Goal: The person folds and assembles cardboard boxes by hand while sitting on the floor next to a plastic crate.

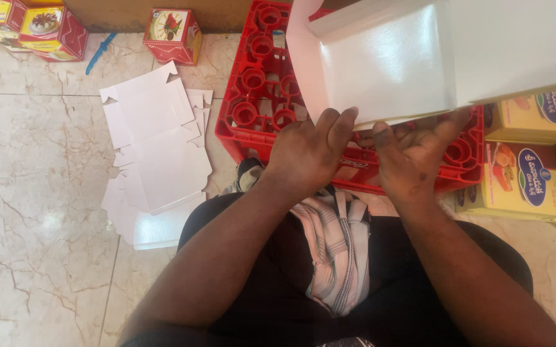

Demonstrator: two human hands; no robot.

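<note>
Item, as I log it from my remote seat: one white cardboard box blank [413, 58], partly folded, glossy inner face up, resting over the near right corner of a red plastic crate [252, 122] with round bottle cells. Left hand [307, 151]: knuckles up, fingers curled and pressed down on the blank's near edge, thumb hidden, so I read it as clamped on the card. Right hand [413, 157]: just beside the left, fingers spread under and along the same edge, pinching the flap; the two hands sit close together but do not touch. Surroundings: a loose stack of flat white blanks [156, 154] on the marble floor [34, 193] to the left, well apart from the hands; a finished red printed box [173, 35] and more finished boxes [30, 26] at the top left; yellow printed cartons [525, 180] touching the crate's right side; a striped cloth [336, 250] on the lap. Risks, in my judgement: the big upper panel stands unsupported and could flop over or crease off its score line if the pressure at the edge is uneven; the glossy card could slide on the crate rim; a flap might snag in an open cell and tear; dusty fingers may mark the white face
</note>
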